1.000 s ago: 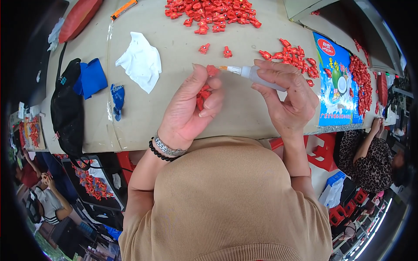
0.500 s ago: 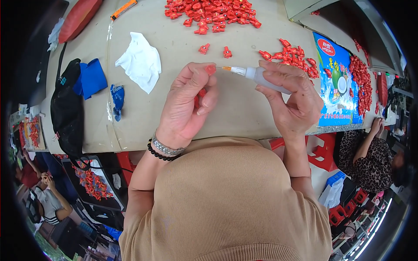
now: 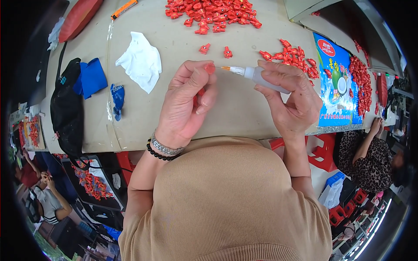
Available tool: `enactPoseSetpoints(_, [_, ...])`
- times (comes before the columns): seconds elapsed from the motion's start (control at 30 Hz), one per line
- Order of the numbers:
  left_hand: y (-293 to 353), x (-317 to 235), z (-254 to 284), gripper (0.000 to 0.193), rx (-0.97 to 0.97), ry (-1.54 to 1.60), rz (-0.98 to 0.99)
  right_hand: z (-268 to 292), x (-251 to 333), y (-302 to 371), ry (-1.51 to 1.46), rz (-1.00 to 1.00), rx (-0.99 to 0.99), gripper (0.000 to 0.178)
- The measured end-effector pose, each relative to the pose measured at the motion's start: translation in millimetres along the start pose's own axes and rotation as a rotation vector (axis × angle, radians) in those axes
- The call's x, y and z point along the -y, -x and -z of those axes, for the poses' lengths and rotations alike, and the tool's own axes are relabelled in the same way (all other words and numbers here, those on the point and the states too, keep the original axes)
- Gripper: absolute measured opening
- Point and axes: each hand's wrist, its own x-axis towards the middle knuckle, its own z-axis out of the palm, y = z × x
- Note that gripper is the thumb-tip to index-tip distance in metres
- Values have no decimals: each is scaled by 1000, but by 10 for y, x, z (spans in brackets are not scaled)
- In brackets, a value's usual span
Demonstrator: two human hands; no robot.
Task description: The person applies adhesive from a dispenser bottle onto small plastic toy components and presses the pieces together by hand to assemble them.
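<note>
Between the thumb and forefinger of my left hand [image 3: 188, 98] is a small red plastic part [image 3: 209, 68], its round end facing right. More red shows under the curled fingers of that hand, partly hidden. My right hand [image 3: 296, 93] grips a translucent squeeze bottle [image 3: 266, 80] with a white neck and a thin needle tip. The bottle lies nearly level, its needle pointing left at the red part. Whether the tip touches it is too fine to tell. Two loose red parts, one [image 3: 204, 48] left of the other [image 3: 227, 52], lie beyond my hands.
A large heap of red parts [image 3: 211, 15] lies at the far side, a smaller pile [image 3: 289, 54] at right beside a blue printed sheet [image 3: 337, 82]. Leftward are a white cloth [image 3: 141, 61], blue cloth pieces [image 3: 92, 78] and a black bag [image 3: 67, 106]. Another person [image 3: 365, 161] sits at right.
Both hands keep almost the same pose. The bottle has shifted very slightly left, and the red part has moved a touch with my left fingers.
</note>
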Motion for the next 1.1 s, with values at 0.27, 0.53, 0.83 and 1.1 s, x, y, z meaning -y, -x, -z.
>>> enactPoseSetpoints(0.27, [-4, -4, -2, 21, 1, 10, -20, -12, -28, 31, -63, -20, -12, 27])
enactPoseSetpoints(0.53, [-1, 4, 14, 24, 12, 49, -17, -24, -32, 53, -91, -34, -8, 28])
enactPoseSetpoints(0.83, [-6, 17, 46, 23, 49, 65, -24, -29, 7, 57, -130, -32, -31, 29])
enactPoseSetpoints(1.1, [-8, 14, 50, 19, 72, 107, -48, -57, -14, 75, -126, -48, -22, 29])
